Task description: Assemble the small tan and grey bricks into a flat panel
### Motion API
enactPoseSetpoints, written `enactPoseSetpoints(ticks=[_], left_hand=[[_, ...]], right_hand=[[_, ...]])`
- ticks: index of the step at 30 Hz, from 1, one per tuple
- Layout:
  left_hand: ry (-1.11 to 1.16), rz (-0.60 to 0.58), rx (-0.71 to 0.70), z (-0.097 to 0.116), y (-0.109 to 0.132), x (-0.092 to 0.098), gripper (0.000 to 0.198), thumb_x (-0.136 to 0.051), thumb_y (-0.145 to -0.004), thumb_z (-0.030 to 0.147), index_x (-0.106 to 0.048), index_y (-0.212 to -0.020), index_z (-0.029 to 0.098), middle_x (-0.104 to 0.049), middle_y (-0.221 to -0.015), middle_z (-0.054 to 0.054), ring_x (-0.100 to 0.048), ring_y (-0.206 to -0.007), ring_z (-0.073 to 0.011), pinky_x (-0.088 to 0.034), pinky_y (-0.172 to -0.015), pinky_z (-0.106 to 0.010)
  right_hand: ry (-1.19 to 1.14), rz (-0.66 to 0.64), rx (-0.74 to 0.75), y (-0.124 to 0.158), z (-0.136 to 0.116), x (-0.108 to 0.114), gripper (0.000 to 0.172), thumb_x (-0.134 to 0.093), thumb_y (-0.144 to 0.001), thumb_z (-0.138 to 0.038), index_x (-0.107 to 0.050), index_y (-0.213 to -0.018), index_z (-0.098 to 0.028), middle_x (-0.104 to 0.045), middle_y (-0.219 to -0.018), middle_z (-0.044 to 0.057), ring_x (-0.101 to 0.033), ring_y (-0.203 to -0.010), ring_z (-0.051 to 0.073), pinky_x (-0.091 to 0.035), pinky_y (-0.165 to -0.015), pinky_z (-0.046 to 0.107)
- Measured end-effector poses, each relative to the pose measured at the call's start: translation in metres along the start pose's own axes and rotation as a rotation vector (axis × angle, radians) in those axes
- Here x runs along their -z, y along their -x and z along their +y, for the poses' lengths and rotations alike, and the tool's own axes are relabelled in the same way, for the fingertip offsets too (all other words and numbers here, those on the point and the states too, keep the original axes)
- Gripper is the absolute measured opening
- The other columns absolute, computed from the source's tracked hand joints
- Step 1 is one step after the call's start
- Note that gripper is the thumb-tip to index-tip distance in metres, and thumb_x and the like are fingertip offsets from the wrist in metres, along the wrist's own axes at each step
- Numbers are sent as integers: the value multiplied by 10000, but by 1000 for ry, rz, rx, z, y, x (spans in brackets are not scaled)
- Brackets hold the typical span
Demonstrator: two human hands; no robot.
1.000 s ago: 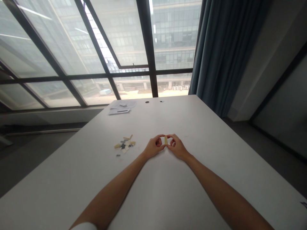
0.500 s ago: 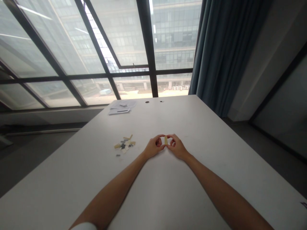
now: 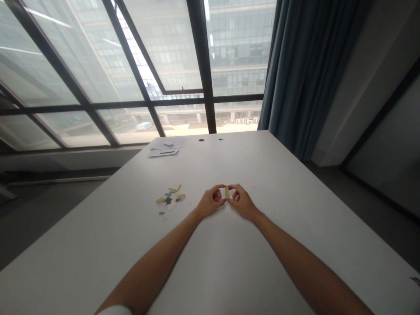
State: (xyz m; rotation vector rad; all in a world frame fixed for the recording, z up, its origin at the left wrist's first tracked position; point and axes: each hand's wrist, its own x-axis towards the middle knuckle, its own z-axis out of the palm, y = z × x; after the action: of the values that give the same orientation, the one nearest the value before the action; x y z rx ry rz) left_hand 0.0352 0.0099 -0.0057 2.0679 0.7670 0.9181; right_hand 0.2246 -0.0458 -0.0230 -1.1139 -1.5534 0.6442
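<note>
L hand point(image 3: 210, 202) + R hand point(image 3: 243, 201): thumb/index tips pinching yellow toy brick point(image 3: 226, 192) btwn them, long axis pointing away; can't tell if touching white table point(image 3: 226, 258). Loose-brick pile point(image 3: 175, 196) well left. Prob. best: equal pressure both sides, edges square, stay low in case of slip.
</note>
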Motion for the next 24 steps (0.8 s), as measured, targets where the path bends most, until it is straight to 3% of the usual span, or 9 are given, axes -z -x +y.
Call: enactPoseSetpoints(ticks=[24], left_hand=[[-9, 2, 8, 6, 0, 1, 518, -721, -785, 322, -608, -1258, 144, -419, -592, 95, -367, -543, -76, -300, -552, -205]], right_hand=[[-4, 0, -7, 0, -4, 1, 435, -659, -770, -187, -610, -1199, -238, -613, -1149, 46, -526, -689, 96, -454, -574, 228]])
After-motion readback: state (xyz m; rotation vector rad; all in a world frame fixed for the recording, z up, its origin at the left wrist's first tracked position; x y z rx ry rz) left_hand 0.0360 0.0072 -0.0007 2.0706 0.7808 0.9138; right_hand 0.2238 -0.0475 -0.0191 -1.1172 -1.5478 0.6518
